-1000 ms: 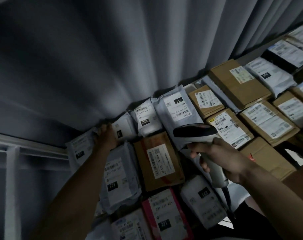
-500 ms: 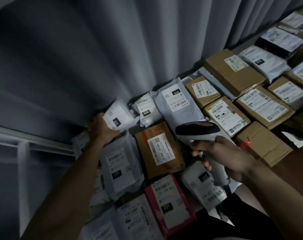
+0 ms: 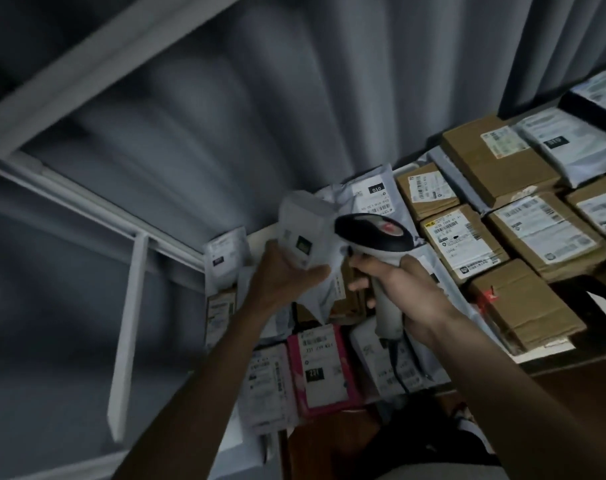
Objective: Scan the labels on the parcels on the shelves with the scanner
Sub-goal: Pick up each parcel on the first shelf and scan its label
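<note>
Two hands (image 3: 284,275); one scanner (image 3: 376,237); one pink parcel (image 3: 320,368); at least six cardboard boxes (image 3: 523,306).

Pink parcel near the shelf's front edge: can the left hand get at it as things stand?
Probably not directly: the left hand grips a white parcel. The pink parcel lies uncovered below it.

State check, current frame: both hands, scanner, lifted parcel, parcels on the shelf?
left hand: grips the white parcel, lifted off the shelf
white parcel: held up, label toward the scanner head
right hand: grips the scanner handle
scanner: held, head beside the white parcel
pink parcel: lying flat, label up
cardboard boxes: lying flat, labels up
</note>
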